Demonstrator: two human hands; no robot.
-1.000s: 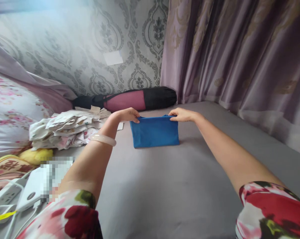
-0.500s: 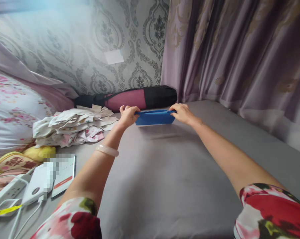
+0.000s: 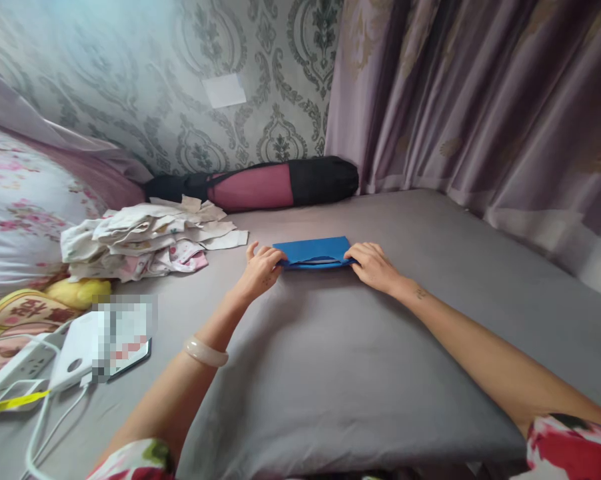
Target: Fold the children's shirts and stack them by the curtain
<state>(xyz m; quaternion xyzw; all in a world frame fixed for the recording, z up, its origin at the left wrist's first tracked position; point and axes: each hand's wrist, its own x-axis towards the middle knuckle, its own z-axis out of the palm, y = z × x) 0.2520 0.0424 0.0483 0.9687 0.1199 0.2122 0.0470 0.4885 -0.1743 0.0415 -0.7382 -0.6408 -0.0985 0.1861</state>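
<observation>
A flat blue folded piece (image 3: 313, 249), looking like a pouch or folded cloth, is held across the middle of the grey bed sheet. Its near edge gapes slightly, and a pale strip shows in the gap. My left hand (image 3: 261, 270) pinches its near left corner, with one finger lifted away. At the near right corner my right hand (image 3: 375, 267) grips it the same way, thumb and fingers closed. Whether the piece rests fully on the sheet I cannot tell. A pale bangle (image 3: 205, 352) sits round my left forearm.
Left of my hands lies a heap of folded pale cloths (image 3: 140, 240). Nearer are a power strip (image 3: 25, 373), a white power bank (image 3: 83, 350) with cables and a partly blurred phone (image 3: 135, 357). A long black and pink bag (image 3: 260, 187) lies along the wall, beside the curtain (image 3: 405, 100).
Both hands have come nearer and lower with the blue piece. It stood more upright before; now it lies flatter, its far side tipped away and its gaping edge toward me.
</observation>
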